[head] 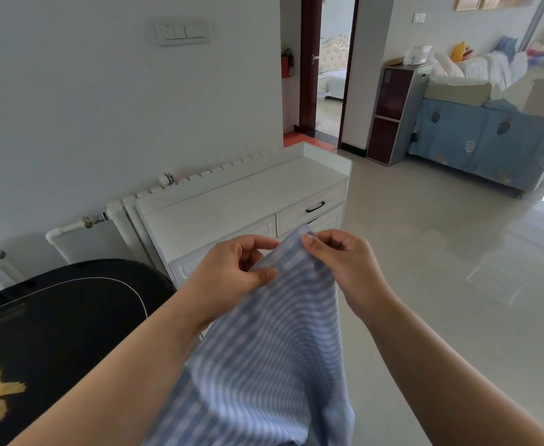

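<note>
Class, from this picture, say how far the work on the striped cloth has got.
Done: the striped cloth is lifted and hangs down. In hand: the left hand and right hand pinch its top edge, close together. Left: no neat fold shows yet; its lower end runs out of view.

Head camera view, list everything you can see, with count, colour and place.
striped cloth: one, blue and white, hanging from both hands
cabinet: one, white, against the wall ahead
table: one, black with gold pattern, lower left
switch panel: one, white, on the wall, upper left
shelf unit: one, dark brown, beside the sofa
sofa: one, blue cover, far right
left hand: one, pinches the cloth's top edge
right hand: one, pinches the cloth's top corner
</note>
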Demonstrator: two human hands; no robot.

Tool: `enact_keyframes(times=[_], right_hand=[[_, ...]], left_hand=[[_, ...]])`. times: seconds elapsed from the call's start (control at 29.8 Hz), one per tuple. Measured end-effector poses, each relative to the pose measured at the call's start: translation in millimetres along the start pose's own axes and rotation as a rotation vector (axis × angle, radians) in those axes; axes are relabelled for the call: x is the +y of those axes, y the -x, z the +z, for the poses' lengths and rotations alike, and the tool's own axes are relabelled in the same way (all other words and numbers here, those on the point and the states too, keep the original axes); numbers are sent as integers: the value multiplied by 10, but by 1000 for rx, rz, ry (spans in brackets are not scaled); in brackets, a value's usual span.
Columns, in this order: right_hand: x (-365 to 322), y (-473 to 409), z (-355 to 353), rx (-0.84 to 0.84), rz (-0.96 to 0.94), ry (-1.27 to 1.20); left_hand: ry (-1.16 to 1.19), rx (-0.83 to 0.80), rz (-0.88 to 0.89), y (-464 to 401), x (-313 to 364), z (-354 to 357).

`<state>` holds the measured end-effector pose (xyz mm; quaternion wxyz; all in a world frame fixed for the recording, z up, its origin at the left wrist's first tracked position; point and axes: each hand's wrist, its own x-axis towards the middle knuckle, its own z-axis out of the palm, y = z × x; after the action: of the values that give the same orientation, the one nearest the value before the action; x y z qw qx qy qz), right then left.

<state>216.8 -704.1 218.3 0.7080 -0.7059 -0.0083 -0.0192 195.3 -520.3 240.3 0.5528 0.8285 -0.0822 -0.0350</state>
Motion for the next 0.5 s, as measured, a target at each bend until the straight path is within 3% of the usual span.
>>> enact_keyframes(times=[0.2,0.34,0.5], right_hand=[[-67,-21,-33,-35,36,-98],[-147,-97,-13,58,-55,-48],[-291,-263,16,112,-144,26]], left_hand=[[-3,41,58,-44,41,51],[1,54,85,-94,83,52],[-232,-40,107,-105,91,-74]])
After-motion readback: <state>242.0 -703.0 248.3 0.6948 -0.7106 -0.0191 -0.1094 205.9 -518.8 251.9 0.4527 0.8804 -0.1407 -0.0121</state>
